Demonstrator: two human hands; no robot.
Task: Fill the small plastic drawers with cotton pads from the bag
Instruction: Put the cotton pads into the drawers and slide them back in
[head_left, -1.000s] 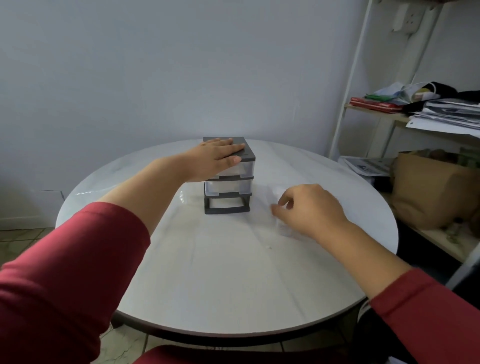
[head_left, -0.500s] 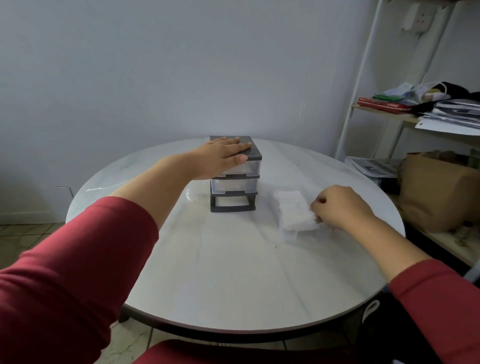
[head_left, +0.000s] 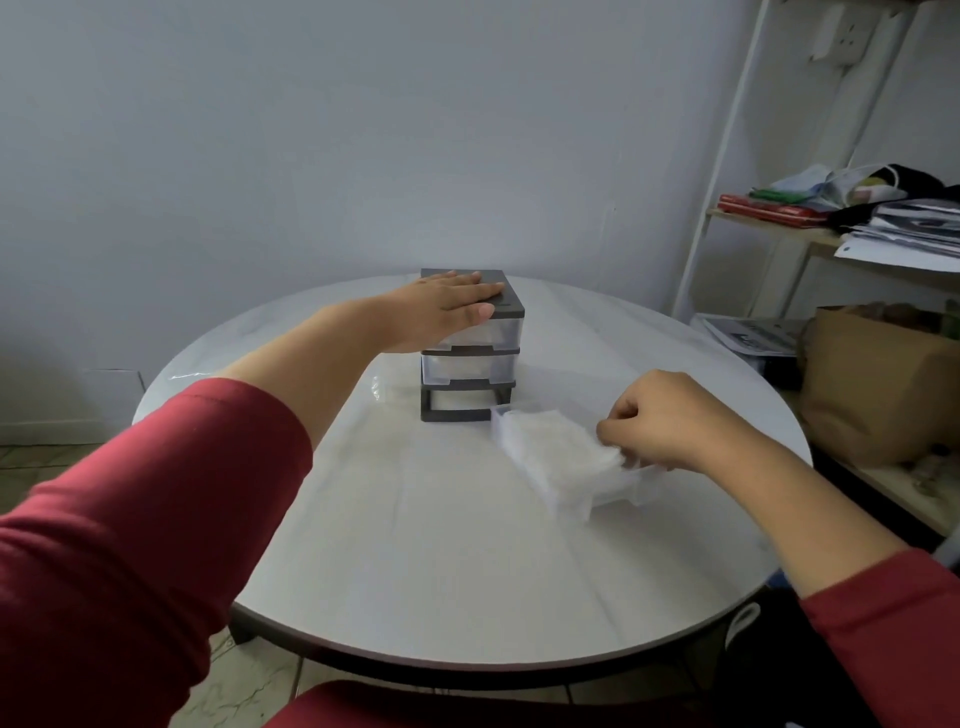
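Bracing the mini drawer unit (head_left: 470, 366) from above with the left hand (head_left: 447, 312), fingers straight and flat. Pinching the loose clear drawer (head_left: 597, 493) with the curled right hand (head_left: 670, 421), at the unit's 4 o'clock, packed with cotton pads (head_left: 561, 452). Probably refitting next: needs squaring to the empty bottom slot (head_left: 462, 402), then sliding in level.

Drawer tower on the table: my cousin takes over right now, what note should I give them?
Left hand lies flat on top of the drawer unit.
Right hand grips the right edge of the pulled-out drawer, which lies on the table, full of cotton pads.
The unit's bottom slot is empty.
Left to do: slide that drawer back in. Whether the upper two drawers hold pads is unclear; check them.
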